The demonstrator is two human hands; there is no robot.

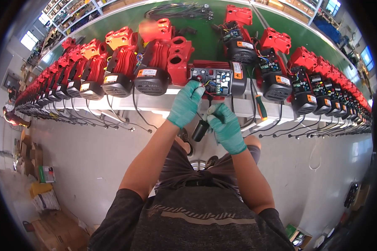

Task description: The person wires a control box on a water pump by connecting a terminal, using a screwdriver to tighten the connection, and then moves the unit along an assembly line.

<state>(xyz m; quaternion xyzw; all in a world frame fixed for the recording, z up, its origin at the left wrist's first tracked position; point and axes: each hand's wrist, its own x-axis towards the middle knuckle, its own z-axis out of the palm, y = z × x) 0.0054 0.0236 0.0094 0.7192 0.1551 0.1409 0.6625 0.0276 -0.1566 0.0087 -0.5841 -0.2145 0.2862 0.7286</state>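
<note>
In front of me a red pump motor [211, 65] lies on the bench edge with its open black wiring box [212, 81] facing me, showing a circuit board and thin wires. My left hand [186, 103], in a green glove, is closed in a pinch at the box's lower left corner, where a thin red wire meets the fingertips. Below the box my gloved right hand [226, 127] is closed too, its fingers curled; what they hold is hidden. A black cylinder [200, 131], like a capacitor, hangs on a lead between the hands, beside the right fingers.
Red pump motors [153, 71] with black end covers line the bench on both sides, their black cables hanging over the front edge. A screwdriver [261, 108] with a green and orange handle stands right of my hands. Black cables [180, 10] lie on the green bench top [205, 31].
</note>
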